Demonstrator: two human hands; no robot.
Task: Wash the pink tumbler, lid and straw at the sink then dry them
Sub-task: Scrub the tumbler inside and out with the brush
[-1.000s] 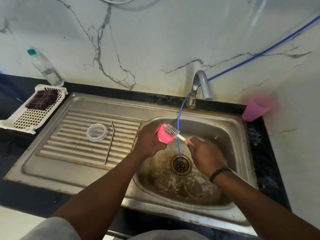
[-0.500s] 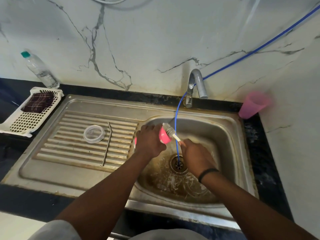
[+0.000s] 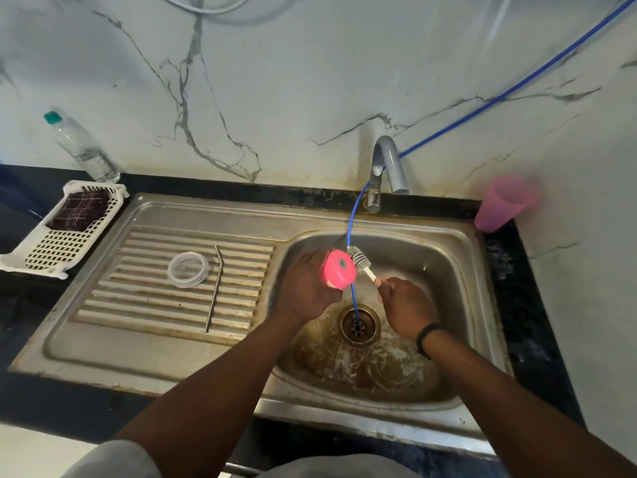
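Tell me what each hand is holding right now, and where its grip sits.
The left hand grips the pink tumbler around its body. The right hand holds the bottle brush by the end of its white handle.

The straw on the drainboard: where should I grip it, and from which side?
Take the straw on its long straight shank near the middle, coming from above with fingers pinching across its width. It lies flat along the drainboard ridges, bent end toward the wall, so it is too low to grab from the side. Come in from its right; the lid sits close on its left.
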